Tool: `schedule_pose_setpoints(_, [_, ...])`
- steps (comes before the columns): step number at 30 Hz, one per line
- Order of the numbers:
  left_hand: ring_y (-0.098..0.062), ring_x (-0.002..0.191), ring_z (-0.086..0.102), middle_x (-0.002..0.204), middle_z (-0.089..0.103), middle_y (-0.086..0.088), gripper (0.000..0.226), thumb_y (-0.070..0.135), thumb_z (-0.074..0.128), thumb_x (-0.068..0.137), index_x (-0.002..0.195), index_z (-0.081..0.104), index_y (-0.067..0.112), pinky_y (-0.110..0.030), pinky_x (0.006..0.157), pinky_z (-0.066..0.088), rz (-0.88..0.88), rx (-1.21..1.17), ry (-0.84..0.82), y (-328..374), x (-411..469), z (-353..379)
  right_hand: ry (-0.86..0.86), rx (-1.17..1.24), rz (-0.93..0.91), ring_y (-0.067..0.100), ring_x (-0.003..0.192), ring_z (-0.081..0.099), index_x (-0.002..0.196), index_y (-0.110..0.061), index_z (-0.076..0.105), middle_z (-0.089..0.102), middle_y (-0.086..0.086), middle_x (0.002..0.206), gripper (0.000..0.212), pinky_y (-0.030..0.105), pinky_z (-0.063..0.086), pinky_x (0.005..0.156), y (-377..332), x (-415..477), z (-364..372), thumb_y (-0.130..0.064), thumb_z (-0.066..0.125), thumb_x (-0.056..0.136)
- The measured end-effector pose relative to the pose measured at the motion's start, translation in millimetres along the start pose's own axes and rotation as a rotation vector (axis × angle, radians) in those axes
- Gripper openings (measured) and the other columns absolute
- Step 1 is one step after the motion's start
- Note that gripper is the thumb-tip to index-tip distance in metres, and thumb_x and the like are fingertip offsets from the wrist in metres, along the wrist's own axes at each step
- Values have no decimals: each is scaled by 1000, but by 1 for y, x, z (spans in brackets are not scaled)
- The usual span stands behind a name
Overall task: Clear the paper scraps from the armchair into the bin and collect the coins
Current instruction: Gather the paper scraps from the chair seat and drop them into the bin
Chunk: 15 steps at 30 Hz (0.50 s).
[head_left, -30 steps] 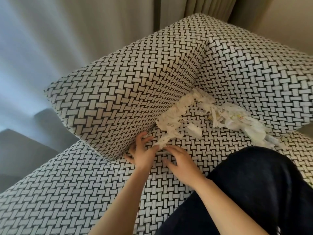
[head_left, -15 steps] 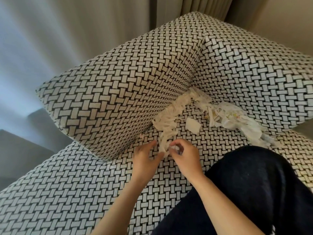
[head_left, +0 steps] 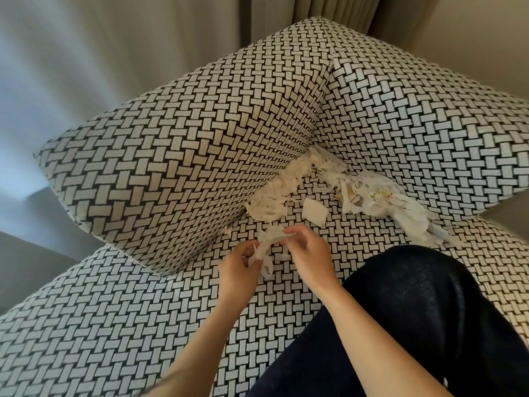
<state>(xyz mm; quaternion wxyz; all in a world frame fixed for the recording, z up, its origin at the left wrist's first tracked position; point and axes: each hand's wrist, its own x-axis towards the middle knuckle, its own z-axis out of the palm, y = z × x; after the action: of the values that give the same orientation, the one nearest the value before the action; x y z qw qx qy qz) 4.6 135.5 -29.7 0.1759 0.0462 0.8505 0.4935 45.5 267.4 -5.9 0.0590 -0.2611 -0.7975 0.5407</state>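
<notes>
White paper scraps [head_left: 286,190] lie heaped along the crease between the armchair's seat [head_left: 329,242] and its arm and back. A flat square scrap [head_left: 314,212] lies apart on the seat. More crumpled scraps [head_left: 383,202] spread to the right. My left hand [head_left: 239,267] and my right hand [head_left: 307,253] together hold a small bunch of torn scraps [head_left: 267,249] just above the seat, fingers curled round it. No coins or bin are in view.
The armchair is covered in black-and-white woven-pattern fabric; its thick arm [head_left: 177,167] rises at the left, the back [head_left: 429,130] at the right. A dark-clothed knee [head_left: 429,310] rests on the seat. Curtains [head_left: 315,12] hang behind.
Both hands drew back from the crease toward me, gathering a bunch of scraps off the near end of the pile and lifting it above the seat.
</notes>
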Motion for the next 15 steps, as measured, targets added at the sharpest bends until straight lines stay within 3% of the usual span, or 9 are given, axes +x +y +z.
schedule_pose_setpoints(3, [-9,68,63,108,65,0,35,2,61,85,118,60,14,-10,45,41,3,31,36,-6,0,-4,167,-83,-26,9,100,57,101,-16,65,64,-5,102,15,20,45,90,5,14,-11,-13,54,93])
schedule_pose_setpoints(6, [-5,57,54,119,55,-3,44,1,64,82,123,56,15,-6,47,41,15,125,50,-8,0,-7,263,-237,16,30,128,40,107,-24,65,52,10,132,21,40,34,107,15,29,-19,-14,56,90])
schedule_pose_setpoints(8, [-1,60,54,125,50,-3,48,0,64,82,127,53,14,-5,52,42,15,184,25,-6,0,-8,182,-382,131,33,141,15,126,-31,57,25,12,153,35,42,17,114,17,32,-21,-23,55,92])
schedule_pose_setpoints(10, [-4,71,57,127,49,-2,49,0,62,83,129,52,14,-8,60,45,32,233,-18,-3,-1,-9,66,-502,172,32,144,-1,136,-38,45,8,9,158,45,42,5,116,20,34,-20,-32,53,92])
schedule_pose_setpoints(13, [-13,97,57,124,53,-3,47,-3,61,83,127,55,13,-15,83,43,95,319,-79,-1,-2,-8,-79,-566,215,34,145,-6,143,-37,33,3,3,160,52,44,1,117,23,35,-16,-40,48,94])
schedule_pose_setpoints(15, [-10,98,54,122,53,-1,46,-3,60,84,127,56,12,-11,85,38,118,374,-101,1,-2,-8,-97,-588,214,33,145,-4,146,-29,30,8,0,159,55,46,2,117,24,36,-15,-41,47,95])
